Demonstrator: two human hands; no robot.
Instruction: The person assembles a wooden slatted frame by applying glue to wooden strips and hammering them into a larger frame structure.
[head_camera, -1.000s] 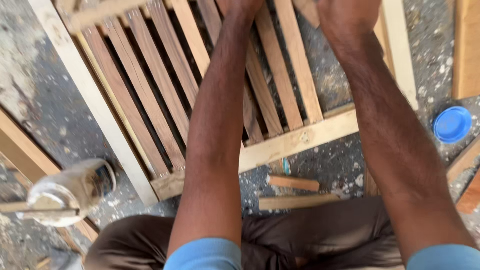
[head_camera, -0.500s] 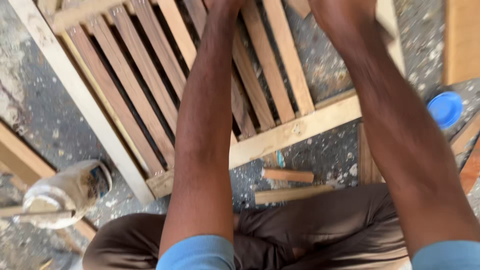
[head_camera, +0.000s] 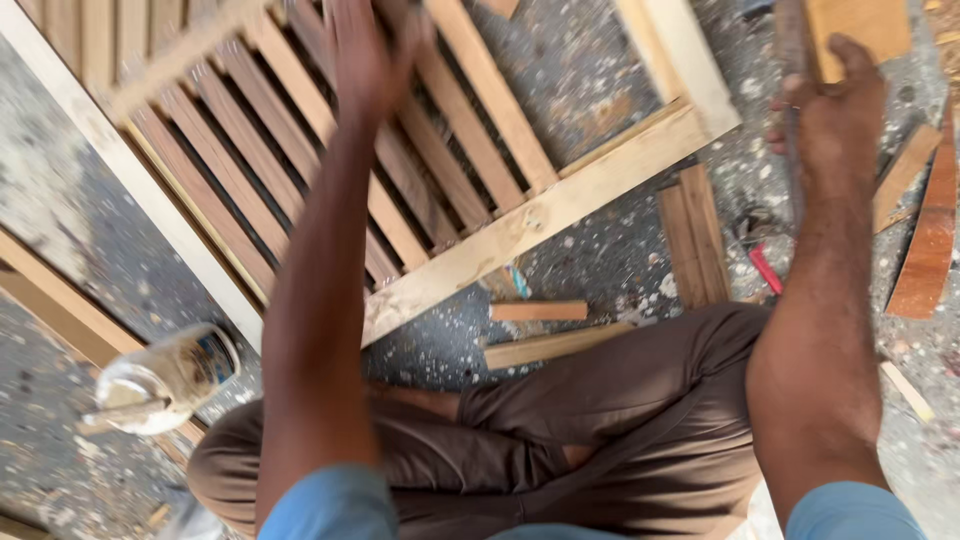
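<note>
A slatted wooden frame (head_camera: 560, 205) lies on the speckled grey floor in front of my crossed legs. My left hand (head_camera: 370, 50) is blurred above its brown slats near the top edge; I cannot make out whether its fingers hold anything. A pale loose slat (head_camera: 180, 55) lies across the frame to the left of that hand. My right hand (head_camera: 830, 110) is off the frame's right corner, with its fingers curled around a dark narrow stick (head_camera: 790, 50) that stands upright past the top of the view.
A dusty jar (head_camera: 165, 380) lies by my left knee. Two short wood offcuts (head_camera: 540, 310) and a pair of slats (head_camera: 690, 235) lie below the frame. A red-handled tool (head_camera: 765, 265), a curved brown board (head_camera: 925, 240) and a tan board (head_camera: 860, 25) are at the right.
My right hand has swung off the frame's top to the right and now grips the dark stick. The view has shifted right, and the blue lid has left it.
</note>
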